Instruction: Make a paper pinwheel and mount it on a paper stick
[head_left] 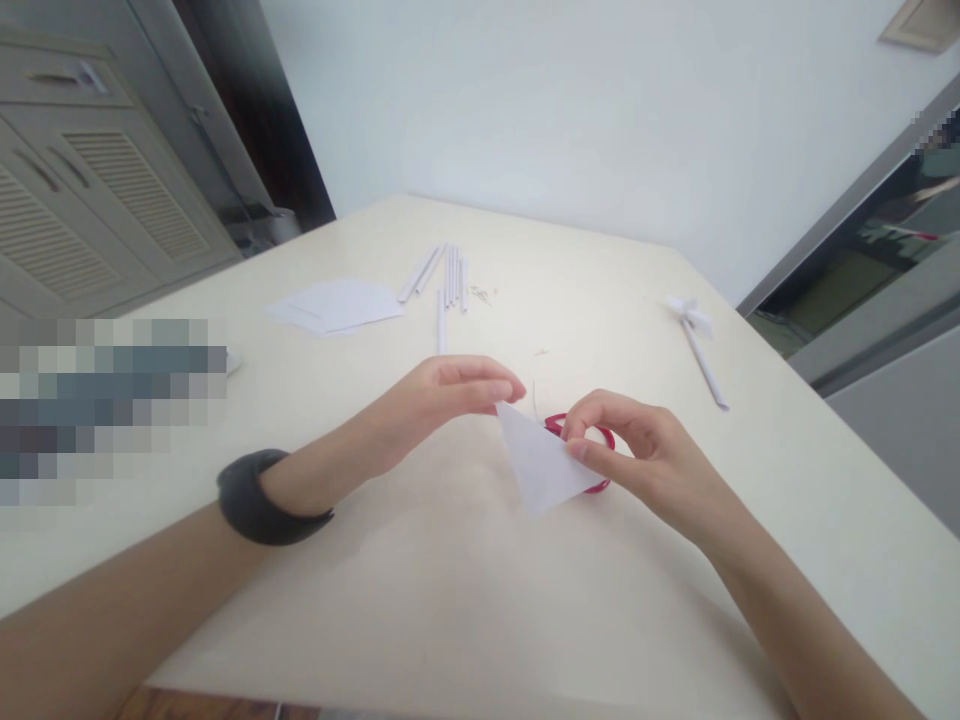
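Looking down through the head camera, I see my left hand (442, 400) and my right hand (637, 455) meeting over the middle of the desk (450, 600), a little toward its near edge. Between them is a white paper triangle (541, 462): my left fingertips pinch its upper corner, and my right thumb and forefinger are closed on its right edge, so both hands are clamped on the paper. Just behind the paper, partly covered by it and by my right fingers, lies a pair of red-handled scissors (600, 435) on the desk. My left wrist wears a dark band (259, 498).

Farther off, toward the far edge, a row of rolled white paper sticks (448, 277) lies beside a loose stack of white sheets (337, 305). Near the right edge sits a paper pinwheel on a stick (697, 335), well apart from my hands. A grey louvred cabinet (82, 190) stands beyond the left edge.
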